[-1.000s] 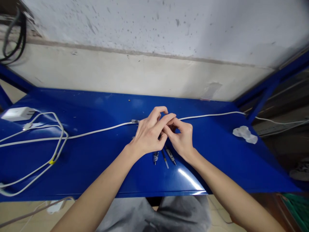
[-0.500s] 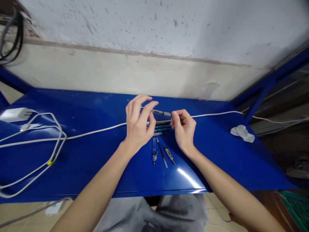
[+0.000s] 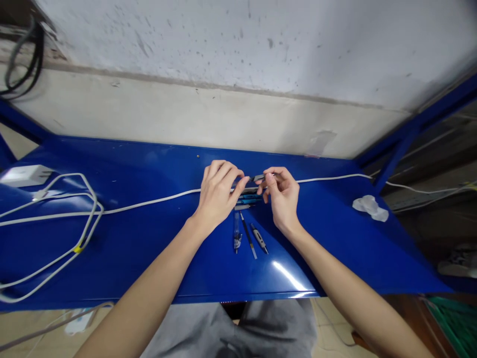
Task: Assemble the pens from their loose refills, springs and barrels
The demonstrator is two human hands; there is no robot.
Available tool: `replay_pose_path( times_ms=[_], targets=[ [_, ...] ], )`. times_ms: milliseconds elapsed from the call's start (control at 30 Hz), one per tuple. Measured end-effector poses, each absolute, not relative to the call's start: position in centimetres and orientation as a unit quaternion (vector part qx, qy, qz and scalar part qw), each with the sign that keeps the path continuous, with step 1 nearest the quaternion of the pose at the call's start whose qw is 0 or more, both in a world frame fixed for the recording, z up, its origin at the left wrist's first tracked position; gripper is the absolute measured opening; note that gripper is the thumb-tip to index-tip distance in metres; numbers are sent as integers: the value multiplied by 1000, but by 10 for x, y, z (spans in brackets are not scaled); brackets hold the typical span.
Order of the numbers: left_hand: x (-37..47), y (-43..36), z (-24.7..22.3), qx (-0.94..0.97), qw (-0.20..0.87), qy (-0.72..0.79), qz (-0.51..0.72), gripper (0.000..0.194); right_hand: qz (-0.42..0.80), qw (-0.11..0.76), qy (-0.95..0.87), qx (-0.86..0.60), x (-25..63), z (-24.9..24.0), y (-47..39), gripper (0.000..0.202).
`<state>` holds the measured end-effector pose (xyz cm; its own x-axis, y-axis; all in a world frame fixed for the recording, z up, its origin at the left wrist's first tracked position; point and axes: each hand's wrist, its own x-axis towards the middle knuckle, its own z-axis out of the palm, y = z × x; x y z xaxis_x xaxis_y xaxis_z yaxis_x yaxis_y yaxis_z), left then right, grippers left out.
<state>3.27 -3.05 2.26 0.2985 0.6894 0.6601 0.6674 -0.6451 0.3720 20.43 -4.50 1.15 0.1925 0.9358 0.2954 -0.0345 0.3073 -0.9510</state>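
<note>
Pinched a dark grey pen (image 3: 258, 177) between thumb and fingers of the right hand (image 3: 283, 197), near the centre of the frame. Curved the left hand (image 3: 219, 191), thumb and forefinger close together, at the pen's left end — too small to tell whether gripped. Showed blue pens (image 3: 244, 197) just below; further down, a clear barrel (image 3: 237, 229), a thin refill (image 3: 248, 234) and a short grey pen piece (image 3: 259, 238). Included a white cable (image 3: 156, 201) across the blue tabletop (image 3: 149, 258) — plus crumpled white material (image 3: 370, 208) at right.
</note>
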Motion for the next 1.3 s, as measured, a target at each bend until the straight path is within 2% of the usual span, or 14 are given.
replay_pose_path(
  times_ms=[400,667,933,1033,1200,1300],
  targets=[
    [30,-27,23,778,52,404,478,23,405,652,-463,-442,215,16,-38,32],
    [29,-24,20,775,60,377,503,15,417,617,-460,-484,216,13,-36,55],
    [31,-26,23,760,108,407,495,19,433,637,-458,-444,218,22,-36,36],
    [30,-24,22,756,109,403,504,17,434,628,-465,-449,218,22,-36,38],
    [29,-22,21,758,111,380,518,10,438,597,-479,-472,219,13,-33,58],
    [30,-23,22,742,151,379,533,6,446,609,-469,-459,218,13,-34,49]
  ],
)
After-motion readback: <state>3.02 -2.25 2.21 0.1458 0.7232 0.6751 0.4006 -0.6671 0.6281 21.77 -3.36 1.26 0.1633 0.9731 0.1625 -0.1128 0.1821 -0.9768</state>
